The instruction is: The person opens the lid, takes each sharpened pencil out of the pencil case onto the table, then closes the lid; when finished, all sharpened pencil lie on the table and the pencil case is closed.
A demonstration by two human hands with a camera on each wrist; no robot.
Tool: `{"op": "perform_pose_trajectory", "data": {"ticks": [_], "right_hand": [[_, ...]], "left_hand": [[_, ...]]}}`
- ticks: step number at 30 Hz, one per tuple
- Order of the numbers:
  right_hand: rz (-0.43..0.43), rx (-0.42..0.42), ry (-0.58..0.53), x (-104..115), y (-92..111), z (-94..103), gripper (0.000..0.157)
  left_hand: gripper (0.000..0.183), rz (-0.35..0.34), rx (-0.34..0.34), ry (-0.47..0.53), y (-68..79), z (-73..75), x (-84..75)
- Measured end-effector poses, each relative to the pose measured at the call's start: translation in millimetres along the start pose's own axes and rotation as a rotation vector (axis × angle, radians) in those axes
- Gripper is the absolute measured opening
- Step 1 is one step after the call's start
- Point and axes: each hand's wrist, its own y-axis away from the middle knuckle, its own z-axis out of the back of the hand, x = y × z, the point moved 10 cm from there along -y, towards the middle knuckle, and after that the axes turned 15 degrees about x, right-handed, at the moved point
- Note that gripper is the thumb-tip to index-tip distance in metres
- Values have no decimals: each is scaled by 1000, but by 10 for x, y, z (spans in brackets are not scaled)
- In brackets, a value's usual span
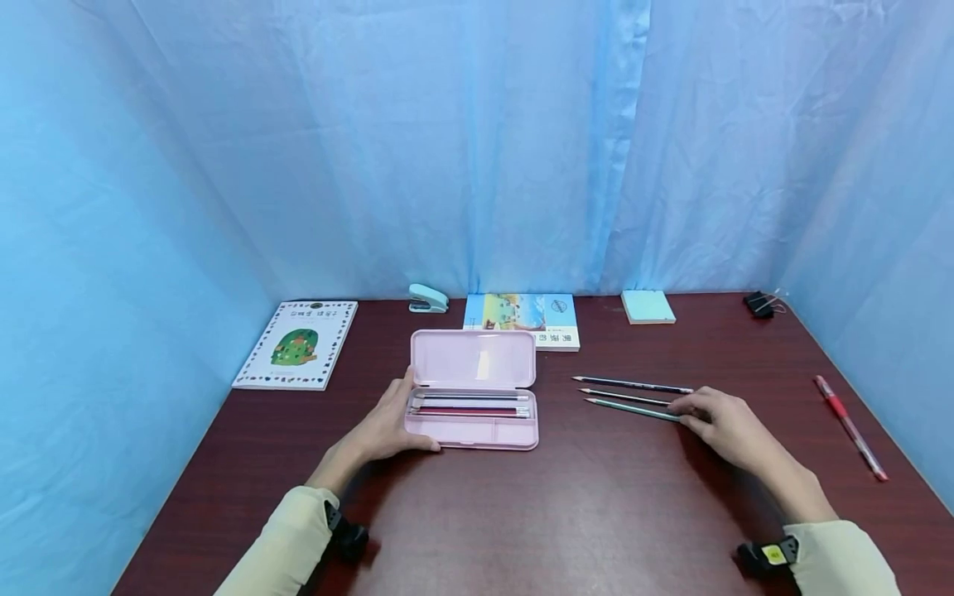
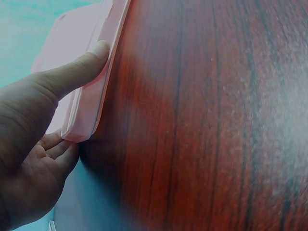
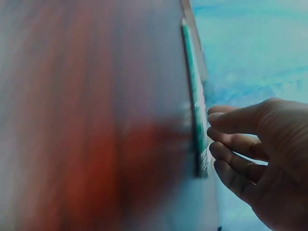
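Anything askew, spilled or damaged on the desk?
Nothing spilled or visibly damaged. Mildly odd: the red pen lies slanted and alone at far right, while three loose pencils lie roughly side by side near the right hand.

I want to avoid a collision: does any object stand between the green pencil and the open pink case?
Nothing visible stands between the green pencil and the pink case, only bare table; the left hand holds the case's left end.
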Motion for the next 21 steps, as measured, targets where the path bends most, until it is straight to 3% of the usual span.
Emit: {"op": "perform_pose_trajectory", "data": {"ticks": [7, 16, 21], "right_hand": [[28, 30, -23, 373, -321, -40, 22], [208, 49, -134, 1146, -798, -264, 27], [299, 108, -180, 1567, -1006, -454, 28]], "left_hand": [[128, -1, -4, 1, 11, 8, 14], [129, 12, 4, 7, 10, -6, 10], [129, 10, 2, -2, 3, 1, -9]]}}
